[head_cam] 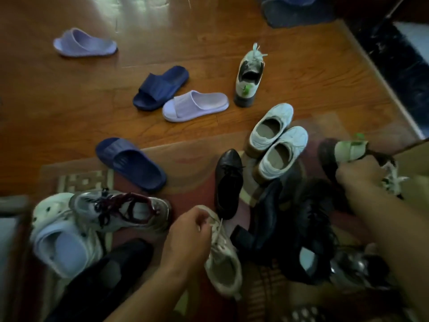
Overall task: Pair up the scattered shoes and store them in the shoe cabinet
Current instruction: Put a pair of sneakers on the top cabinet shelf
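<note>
Head view: the left hand (185,231) pinches the toe of a cream laced sneaker (224,259) on the patterned rug (190,159), its long axis running toward the camera. Further right, the right hand (358,175) grips a white sneaker with green tab (348,149). Its likely mate, the upright white-and-green sneaker (249,77), stands well apart on the wooden floor (69,89), up and to the left of that hand; the right hand seems nearer.

The left hand (188,231) pinched the laces of a cream sneaker (224,263) just below the black lace-up shoe (228,182). To that shoe's right, past the paired white sneakers (277,145), the right hand (358,173) gripped what looked like a green-tabbed sneaker (350,148).
</note>
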Action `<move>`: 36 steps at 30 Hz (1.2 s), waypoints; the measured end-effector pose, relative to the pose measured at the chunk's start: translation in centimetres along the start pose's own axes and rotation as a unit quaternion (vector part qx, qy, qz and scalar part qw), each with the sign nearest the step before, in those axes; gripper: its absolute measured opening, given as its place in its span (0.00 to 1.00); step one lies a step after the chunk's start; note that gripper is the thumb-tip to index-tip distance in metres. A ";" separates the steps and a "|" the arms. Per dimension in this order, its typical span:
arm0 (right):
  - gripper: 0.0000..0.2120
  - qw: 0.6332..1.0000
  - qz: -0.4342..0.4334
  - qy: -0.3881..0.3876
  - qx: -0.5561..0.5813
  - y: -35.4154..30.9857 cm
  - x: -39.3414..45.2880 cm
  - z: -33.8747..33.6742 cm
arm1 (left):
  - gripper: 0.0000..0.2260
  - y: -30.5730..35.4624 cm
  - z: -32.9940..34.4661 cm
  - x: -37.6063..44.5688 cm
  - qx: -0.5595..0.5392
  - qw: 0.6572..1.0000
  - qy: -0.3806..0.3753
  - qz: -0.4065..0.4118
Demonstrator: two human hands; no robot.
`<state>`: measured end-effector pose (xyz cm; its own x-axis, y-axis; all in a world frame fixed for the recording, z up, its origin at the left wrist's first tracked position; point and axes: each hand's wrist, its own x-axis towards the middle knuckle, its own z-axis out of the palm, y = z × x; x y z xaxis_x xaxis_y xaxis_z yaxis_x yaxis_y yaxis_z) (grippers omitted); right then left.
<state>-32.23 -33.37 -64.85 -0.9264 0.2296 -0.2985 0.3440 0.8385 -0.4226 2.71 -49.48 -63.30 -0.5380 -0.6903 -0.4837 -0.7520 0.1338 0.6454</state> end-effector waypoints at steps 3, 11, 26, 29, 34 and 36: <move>0.30 0.997 -0.035 -0.031 0.068 -2.0 -6.1 -5.0 | 0.10 2.5 -3.6 -5.7 0.005 0.995 -0.080 -0.052; 0.20 0.918 0.024 -0.368 0.150 -4.1 -22.8 -16.8 | 0.08 9.7 -13.7 -17.4 0.057 0.970 -0.213 -0.098; 0.20 0.944 -0.026 -0.328 -0.014 -2.4 -25.1 -26.1 | 0.06 20.1 -17.9 -10.4 0.285 0.901 -0.319 -0.078; 0.26 0.947 -0.016 -0.319 -0.040 -3.0 -22.2 -25.5 | 0.09 24.2 -16.2 -6.1 0.332 0.882 -0.334 -0.022; 0.29 0.956 0.027 -0.291 -0.013 -6.0 -17.3 -24.4 | 0.07 32.4 -14.3 1.9 0.351 0.881 -0.313 0.051; 0.28 0.959 0.041 -0.280 -0.013 -7.3 -16.0 -23.9 | 0.07 34.8 -14.4 4.8 0.354 0.881 -0.309 0.061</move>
<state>-23.56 -31.31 -36.51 -0.6663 -0.0011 -0.7457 0.4008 0.8427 -0.3595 -20.61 -58.35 -34.64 -0.5716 -0.1505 -0.8066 -0.6052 0.7411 0.2906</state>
